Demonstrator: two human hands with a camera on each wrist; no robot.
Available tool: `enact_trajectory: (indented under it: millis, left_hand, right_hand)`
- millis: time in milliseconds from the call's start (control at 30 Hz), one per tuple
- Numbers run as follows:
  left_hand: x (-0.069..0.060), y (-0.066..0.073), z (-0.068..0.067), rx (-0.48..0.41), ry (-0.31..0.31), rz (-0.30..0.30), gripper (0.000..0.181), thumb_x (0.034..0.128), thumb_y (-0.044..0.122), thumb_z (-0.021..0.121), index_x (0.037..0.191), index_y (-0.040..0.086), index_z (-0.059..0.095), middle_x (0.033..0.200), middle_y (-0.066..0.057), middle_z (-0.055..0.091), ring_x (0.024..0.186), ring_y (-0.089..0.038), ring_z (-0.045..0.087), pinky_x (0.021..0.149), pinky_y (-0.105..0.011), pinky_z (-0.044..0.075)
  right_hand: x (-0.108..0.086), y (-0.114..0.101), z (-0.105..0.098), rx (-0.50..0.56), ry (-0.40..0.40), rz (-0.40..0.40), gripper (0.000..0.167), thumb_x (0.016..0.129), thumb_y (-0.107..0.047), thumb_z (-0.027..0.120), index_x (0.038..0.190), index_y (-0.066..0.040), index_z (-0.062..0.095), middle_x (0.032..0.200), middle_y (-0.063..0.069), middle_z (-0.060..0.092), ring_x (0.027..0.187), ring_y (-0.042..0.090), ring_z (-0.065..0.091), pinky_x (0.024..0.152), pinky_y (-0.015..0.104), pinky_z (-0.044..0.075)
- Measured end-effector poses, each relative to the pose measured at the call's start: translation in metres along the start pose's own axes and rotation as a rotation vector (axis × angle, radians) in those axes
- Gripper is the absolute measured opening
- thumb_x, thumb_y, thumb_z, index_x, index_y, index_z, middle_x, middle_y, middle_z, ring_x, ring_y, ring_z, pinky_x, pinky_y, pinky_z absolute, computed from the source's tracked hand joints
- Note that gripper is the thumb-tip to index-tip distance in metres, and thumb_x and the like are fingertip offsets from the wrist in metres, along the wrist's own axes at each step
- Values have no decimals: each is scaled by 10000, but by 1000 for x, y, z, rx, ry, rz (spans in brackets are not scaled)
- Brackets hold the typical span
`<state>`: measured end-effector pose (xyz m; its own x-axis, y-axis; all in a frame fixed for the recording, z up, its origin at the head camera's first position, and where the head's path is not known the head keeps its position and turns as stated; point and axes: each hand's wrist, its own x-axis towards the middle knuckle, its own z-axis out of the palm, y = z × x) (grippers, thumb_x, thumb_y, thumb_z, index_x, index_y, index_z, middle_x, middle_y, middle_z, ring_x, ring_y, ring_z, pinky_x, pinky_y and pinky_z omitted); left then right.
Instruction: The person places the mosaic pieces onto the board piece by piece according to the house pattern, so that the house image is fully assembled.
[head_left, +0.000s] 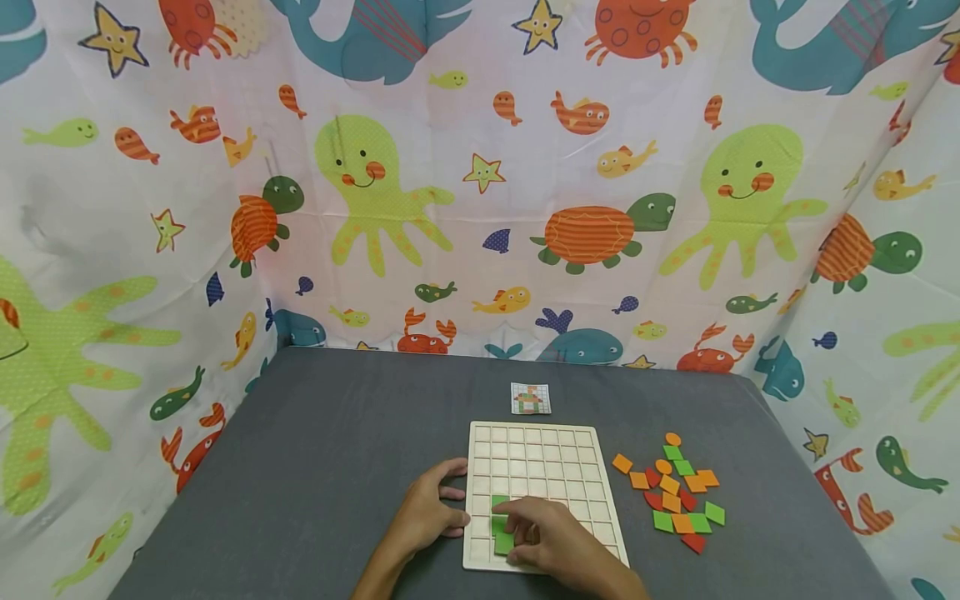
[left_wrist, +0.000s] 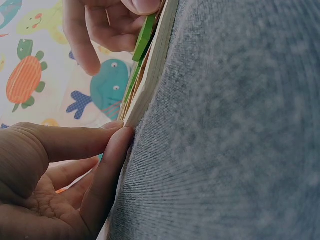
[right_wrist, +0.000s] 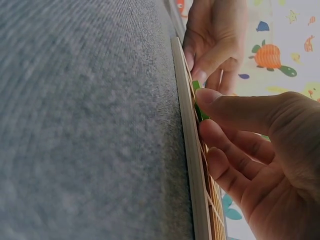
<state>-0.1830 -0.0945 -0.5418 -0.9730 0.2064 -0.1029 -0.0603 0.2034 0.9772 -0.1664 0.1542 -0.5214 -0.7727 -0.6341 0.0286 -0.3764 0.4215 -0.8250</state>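
Observation:
A pale wooden board [head_left: 555, 471] with a raised grid lies on the dark table. Green square tiles [head_left: 500, 502] sit in a column near its lower left. My left hand [head_left: 426, 512] is beside the board, its thumb and fingers touching the left edge. My right hand [head_left: 558, 546] is over the lower part of the board with bent fingers. Its thumb and fingers pinch the lowest green tile [head_left: 504, 544], whose near side rises from the grid in the left wrist view. Part of the column is hidden under the right hand.
Right of the board lie several loose orange, green and red tiles [head_left: 681, 523], some round. A small pattern card [head_left: 530, 398] lies behind the board. Cloth printed with sea animals [head_left: 480, 250] hangs around the grey table [head_left: 337, 433].

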Motion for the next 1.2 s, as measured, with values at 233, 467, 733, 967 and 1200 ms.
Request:
enact_trajectory:
  millis: [233,467,733,967,1200]
  left_hand:
    - [0,-1,0,0,4,-4,805,736,-193,792,1480,23,573,1473,-204,581,1114,-307,677,615,-394,658]
    - [-1,0,1,2,6,-4,805,735,-195,789,1481,17,570,1473,-214,577,1111,-312,677,616,-396,659]
    - [-1,-1,1,0,6,-1,803,736,-194,787,1481,16,569,1469,-213,579,1111,-312,673,618,-396,660]
    - [-1,-2,0,0,2,-5,803,742,-185,793,1485,17,566,1474,-204,578,1115,-306,671,620,-393,659]
    - [0,-1,0,3,2,-8,803,746,-179,801,1487,28,568,1474,-196,582,1114,-299,676,621,-390,659]
  right_hand:
    - [0,-1,0,3,-2,13,507,856,-57,868,1335,-68,700,999,-24,702,845,10,639,732,212,580]
    - [0,-1,1,-2,0,14,502,849,-41,868,1324,-72,706,960,-32,702,831,7,632,725,209,575]
    - [-2,-1,4,11,-6,-12,497,850,-19,858,1322,-74,709,982,-12,724,844,5,645,737,217,585]
    - [-2,0,5,8,-17,-3,470,855,-41,858,1299,-128,731,1027,-38,752,828,-10,624,713,210,565]
    - [-2,1,5,-10,-14,-21,428,866,-41,848,1272,-132,747,1040,-64,768,830,-11,632,711,207,561]
